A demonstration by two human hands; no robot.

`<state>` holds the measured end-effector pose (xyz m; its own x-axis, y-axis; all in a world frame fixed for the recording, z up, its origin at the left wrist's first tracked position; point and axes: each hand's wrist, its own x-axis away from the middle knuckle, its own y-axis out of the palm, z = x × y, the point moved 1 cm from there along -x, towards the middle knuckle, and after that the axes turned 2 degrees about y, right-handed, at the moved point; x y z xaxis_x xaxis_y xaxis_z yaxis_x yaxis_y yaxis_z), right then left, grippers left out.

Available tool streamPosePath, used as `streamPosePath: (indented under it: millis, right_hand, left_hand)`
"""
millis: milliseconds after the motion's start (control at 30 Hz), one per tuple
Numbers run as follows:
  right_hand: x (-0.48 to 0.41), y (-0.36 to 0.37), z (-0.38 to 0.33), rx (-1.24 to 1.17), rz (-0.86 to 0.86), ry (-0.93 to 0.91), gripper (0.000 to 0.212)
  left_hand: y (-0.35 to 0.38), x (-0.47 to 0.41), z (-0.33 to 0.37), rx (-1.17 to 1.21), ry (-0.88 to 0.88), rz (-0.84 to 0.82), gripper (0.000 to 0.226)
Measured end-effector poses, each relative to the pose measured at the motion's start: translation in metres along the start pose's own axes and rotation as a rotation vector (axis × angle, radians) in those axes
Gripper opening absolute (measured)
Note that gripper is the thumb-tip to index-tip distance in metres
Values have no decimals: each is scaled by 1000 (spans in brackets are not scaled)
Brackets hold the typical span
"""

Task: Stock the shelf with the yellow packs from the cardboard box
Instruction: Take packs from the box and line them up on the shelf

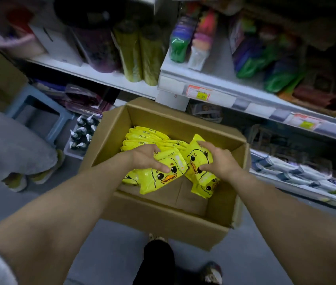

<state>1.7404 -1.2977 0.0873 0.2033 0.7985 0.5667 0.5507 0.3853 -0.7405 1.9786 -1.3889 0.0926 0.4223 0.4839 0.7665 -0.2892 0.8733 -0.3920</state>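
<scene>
My left hand (146, 159) grips flat pack (164, 175), right hand (217, 162) pinches tilted pack (199, 156) beside it; shelf (222, 95) ahead-right, right hand nearer

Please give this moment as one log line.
left hand: grips yellow pack | right hand: grips second pack | both in cardboard box
</scene>
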Motion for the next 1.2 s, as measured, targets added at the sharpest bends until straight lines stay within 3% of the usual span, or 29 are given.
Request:
streamPosePath:
  millis: [133,200,333,367,533,833,1100,1200]
  right_hand:
    - [39,-41,17,31,151,32,109]
    - [62,-64,31,80,207,25,93]
    - [126,-110,73,62,316,-13,25]
    - [143,-120,87,35,340,-15,18]
    - [228,-173,156,-19,433,-29,24]
    - [354,-256,275,-29,647,35,30]
    - [417,-324,372,-146,823,96,28]
    - [428,-355,403,-171,886,118,18]
  left_hand:
    - [10,35,40,-33,49,58,94]
    - [20,56,66,-68,68,87,90]
    - [51,97,123,-102,170,139,54]
    - [60,106,139,-113,204,159,46]
    - [108,154,226,-142,364,214,19]
    - [189,205,390,-240,559,300,31]
    - [224,230,524,-200,538,25,55]
    - [233,223,575,-205,561,10,50]
